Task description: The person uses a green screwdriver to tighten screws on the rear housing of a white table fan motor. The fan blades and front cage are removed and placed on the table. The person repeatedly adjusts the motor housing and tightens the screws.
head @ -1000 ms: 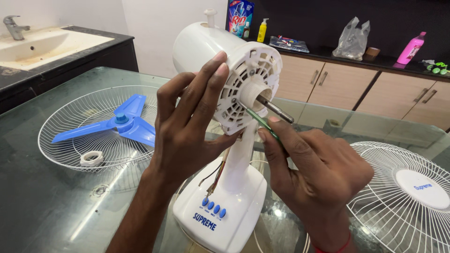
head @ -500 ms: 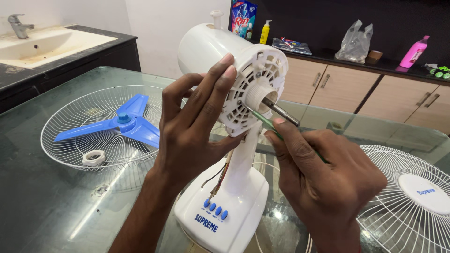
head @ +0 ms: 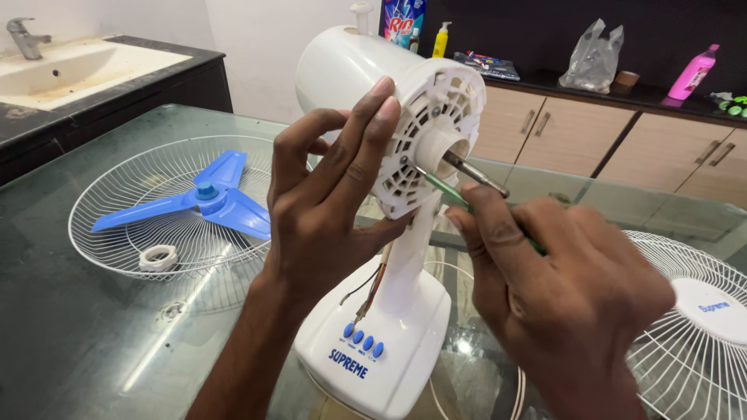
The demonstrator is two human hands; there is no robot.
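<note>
On the dark glass table (head: 93, 342), my left hand (head: 327, 210) clamps the white plastic fan motor housing (head: 389, 117) steady while my right hand (head: 560, 288), fingers closed, drives a green-handled screwdriver (head: 440, 187) into its face.

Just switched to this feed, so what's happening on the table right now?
A person is working on a white table fan with its guards and blade off. The left hand steadies the motor housing; the right hand holds a green-handled screwdriver to its front face, beside the bare shaft. The blue blade lies in a wire guard on the glass table.
</note>
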